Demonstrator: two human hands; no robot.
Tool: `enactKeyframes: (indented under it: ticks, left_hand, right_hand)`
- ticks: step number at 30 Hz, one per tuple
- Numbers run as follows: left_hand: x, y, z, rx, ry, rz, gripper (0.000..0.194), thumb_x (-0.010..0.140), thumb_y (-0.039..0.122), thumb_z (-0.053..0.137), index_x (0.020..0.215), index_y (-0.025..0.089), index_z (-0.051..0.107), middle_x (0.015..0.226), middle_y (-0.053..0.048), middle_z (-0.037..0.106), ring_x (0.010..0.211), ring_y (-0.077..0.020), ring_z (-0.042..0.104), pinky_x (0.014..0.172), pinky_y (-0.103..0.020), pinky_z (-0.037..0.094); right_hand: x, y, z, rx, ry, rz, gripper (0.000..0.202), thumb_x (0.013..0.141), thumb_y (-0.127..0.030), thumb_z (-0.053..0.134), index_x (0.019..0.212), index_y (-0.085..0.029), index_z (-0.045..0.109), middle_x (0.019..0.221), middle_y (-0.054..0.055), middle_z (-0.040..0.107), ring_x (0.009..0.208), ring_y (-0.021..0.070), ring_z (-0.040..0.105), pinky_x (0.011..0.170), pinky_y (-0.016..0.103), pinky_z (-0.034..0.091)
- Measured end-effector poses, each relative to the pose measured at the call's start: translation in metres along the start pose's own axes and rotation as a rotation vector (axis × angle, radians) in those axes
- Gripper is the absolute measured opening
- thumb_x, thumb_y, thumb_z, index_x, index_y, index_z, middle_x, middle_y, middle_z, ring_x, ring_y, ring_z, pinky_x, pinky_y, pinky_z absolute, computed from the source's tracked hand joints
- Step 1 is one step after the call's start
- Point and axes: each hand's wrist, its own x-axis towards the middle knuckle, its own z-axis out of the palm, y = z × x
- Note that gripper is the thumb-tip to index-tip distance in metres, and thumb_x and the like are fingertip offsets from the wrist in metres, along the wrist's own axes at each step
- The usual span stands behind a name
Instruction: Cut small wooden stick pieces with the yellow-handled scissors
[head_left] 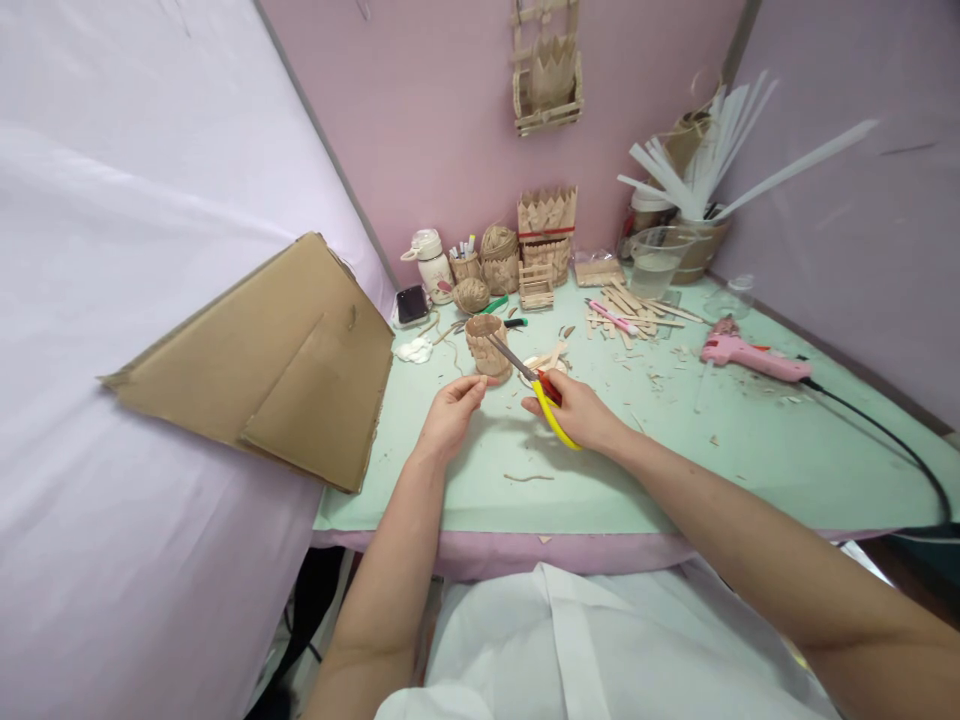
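My right hand [581, 408] is closed on scissors [556, 410] with yellow and red handles. Their grey blades point up and left, toward a small round wooden cup [487, 350] covered with light wood pieces. The blade tips overlap the cup's right side in view; whether they touch it I cannot tell. My left hand [454, 405] is just in front of the cup, thumb and fingers pinched together. What they pinch, if anything, is too small to name. A short piece of twine [529, 478] lies on the table nearer to me.
A pink glue gun [757, 358] with a black cord lies at right. Wooden sticks [634, 308] are piled behind, beside a clear water cup [654, 268]. A twine ball [472, 295], white bottle [433, 266] and phone [412, 305] stand or lie farther back. Cardboard [300, 350] leans at left.
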Motion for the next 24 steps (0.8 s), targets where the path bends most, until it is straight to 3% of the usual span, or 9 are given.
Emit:
enactKeyframes:
  ticks: [6, 12, 24]
  left_hand:
    - [0.0007, -0.0009, 0.0014, -0.089, -0.023, 0.037, 0.022, 0.068, 0.034, 0.069, 0.081, 0.017, 0.067, 0.068, -0.001, 0.06, 0.066, -0.0099, 0.052, 0.063, -0.023, 0.039]
    - [-0.0013, -0.0001, 0.0038, 0.049, -0.016, 0.15, 0.015, 0.071, 0.03, 0.064, 0.075, 0.015, 0.066, 0.067, -0.002, 0.062, 0.065, -0.011, 0.054, 0.067, -0.025, 0.044]
    - [-0.0053, 0.003, 0.0075, 0.046, -0.034, 0.13, 0.013, 0.071, 0.025, 0.061, 0.078, 0.015, 0.064, 0.071, -0.003, 0.064, 0.068, -0.0121, 0.058, 0.069, -0.027, 0.047]
  right_hand:
    - [-0.003, -0.0001, 0.0, -0.157, -0.072, -0.012, 0.031, 0.075, -0.051, 0.053, 0.077, -0.023, 0.04, 0.069, -0.002, 0.053, 0.057, 0.0129, 0.045, 0.052, 0.024, 0.028]
    - [-0.0054, -0.0003, 0.0008, -0.342, -0.081, -0.043, 0.034, 0.076, -0.053, 0.052, 0.088, -0.022, 0.045, 0.079, 0.003, 0.06, 0.064, 0.0169, 0.053, 0.052, 0.025, 0.026]
    - [-0.0066, -0.0019, 0.0034, -0.377, -0.118, -0.026, 0.035, 0.078, -0.055, 0.05, 0.091, -0.023, 0.047, 0.079, 0.004, 0.062, 0.066, 0.019, 0.056, 0.052, 0.026, 0.025]
